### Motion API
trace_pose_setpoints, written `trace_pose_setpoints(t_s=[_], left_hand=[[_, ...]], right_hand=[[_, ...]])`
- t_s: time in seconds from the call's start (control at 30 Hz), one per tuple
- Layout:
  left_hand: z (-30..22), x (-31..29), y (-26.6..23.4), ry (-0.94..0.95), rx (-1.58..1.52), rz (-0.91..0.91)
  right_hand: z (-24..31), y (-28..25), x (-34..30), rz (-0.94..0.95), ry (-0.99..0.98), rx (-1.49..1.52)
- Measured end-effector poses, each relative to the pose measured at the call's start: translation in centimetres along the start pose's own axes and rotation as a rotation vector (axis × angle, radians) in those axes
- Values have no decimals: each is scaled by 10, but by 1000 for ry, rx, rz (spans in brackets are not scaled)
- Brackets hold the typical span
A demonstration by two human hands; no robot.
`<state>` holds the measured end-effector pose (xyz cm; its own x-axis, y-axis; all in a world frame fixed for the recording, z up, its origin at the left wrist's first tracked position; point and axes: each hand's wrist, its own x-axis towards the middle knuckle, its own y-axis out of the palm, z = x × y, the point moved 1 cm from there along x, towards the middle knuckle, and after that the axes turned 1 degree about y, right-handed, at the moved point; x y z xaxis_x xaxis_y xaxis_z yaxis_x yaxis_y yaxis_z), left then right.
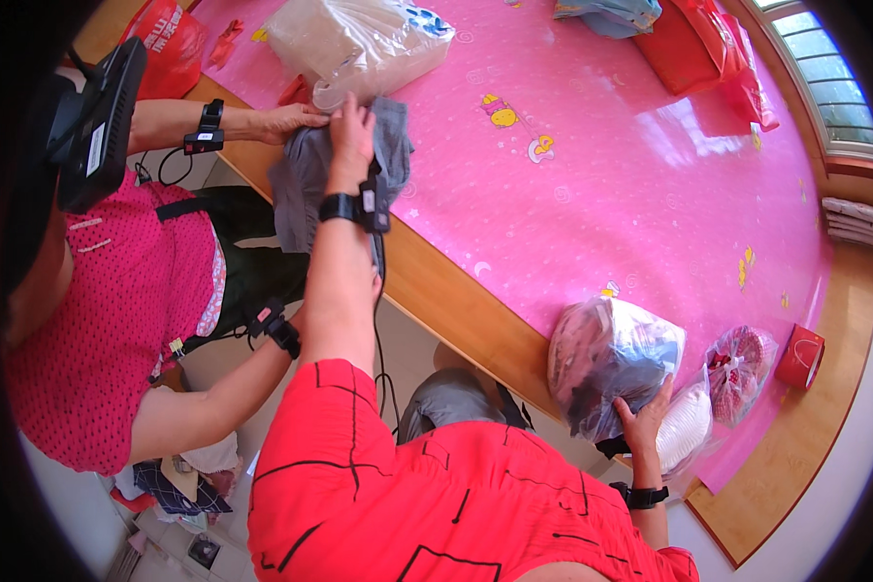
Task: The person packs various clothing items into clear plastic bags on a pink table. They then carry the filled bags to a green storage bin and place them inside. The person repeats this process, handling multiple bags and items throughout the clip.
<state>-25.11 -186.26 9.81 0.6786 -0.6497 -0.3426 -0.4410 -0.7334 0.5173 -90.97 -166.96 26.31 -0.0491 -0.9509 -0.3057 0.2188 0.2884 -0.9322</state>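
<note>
My left hand (351, 136) reaches far across to the left and lies on a grey garment (306, 184), its fingers stretched upward. The garment drapes over the table's edge. A co-worker's hand (296, 120) touches the same garment just left of mine. My right hand (643, 417) grips the near right corner of a clear plastic bag (606, 359) filled with folded clothes, thumb and fingers apart on its surface. That bag sits at the table's near edge. Beside it lie a bag with a white quilted item (684, 427) and a clear bag with a red patterned item (740, 369).
A pink patterned cloth (572, 223) covers the wood-edged table (456, 301). A large clear bag (359, 44) stands beyond the garment. Red bags (694, 58) lie far right, another red bag (173, 48) far left. A small red box (801, 356) stands rightmost. The co-worker (116, 291) is close on my left.
</note>
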Motion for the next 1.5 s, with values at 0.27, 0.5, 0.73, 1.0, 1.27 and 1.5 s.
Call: trace_pose_setpoints(t_s=[0.27,0.5,0.73,1.0,1.27,1.5], left_hand=[[-21,66,-9,-299,29,-196],[-10,59,40,52,252,-199],[46,-1,128,407,645,-31],[158,-206,83,80,720,679],[123,-345,41,-978,973,815],[152,-408,29,-1192,573,806]], right_hand=[[13,-4,-3,12,42,23],[19,-2,-13,36,77,12],[23,3,-2,22,95,-3],[26,-2,-5,47,119,-17],[-2,-10,7,203,-82,255],[-79,-29,25,424,189,667]])
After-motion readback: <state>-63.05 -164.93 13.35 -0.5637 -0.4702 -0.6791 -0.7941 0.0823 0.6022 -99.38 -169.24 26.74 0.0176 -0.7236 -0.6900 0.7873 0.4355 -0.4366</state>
